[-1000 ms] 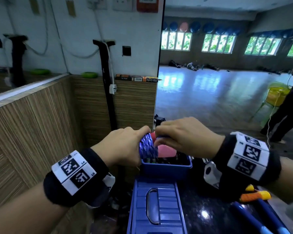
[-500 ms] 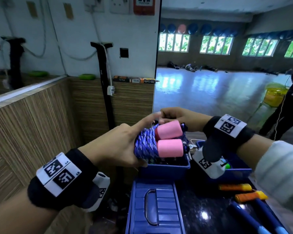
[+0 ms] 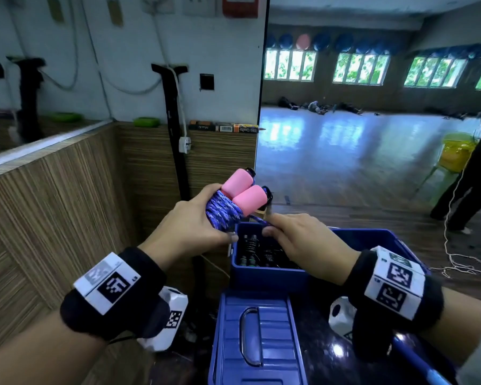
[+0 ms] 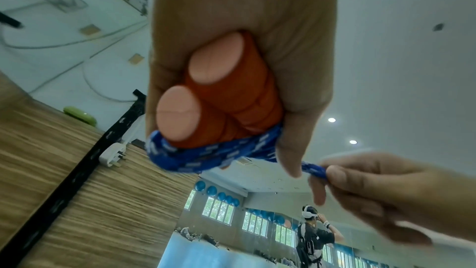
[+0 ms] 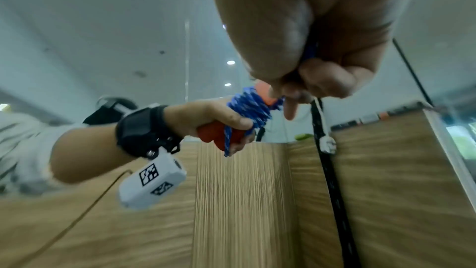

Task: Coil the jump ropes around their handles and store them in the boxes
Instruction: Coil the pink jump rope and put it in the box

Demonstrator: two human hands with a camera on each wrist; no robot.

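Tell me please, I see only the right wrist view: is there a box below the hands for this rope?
Observer: Yes. An open blue box stands just below both hands, and black-handled ropes already lie in it.
Operator: How many handles are in the bundle?
Observer: Two pink handles, side by side. The left hand grips them with the blue rope wound round them.
Operator: Where is the lid?
Observer: A blue ribbed cover with a metal handle lies nearer the person. I cannot tell if it is this box's lid.
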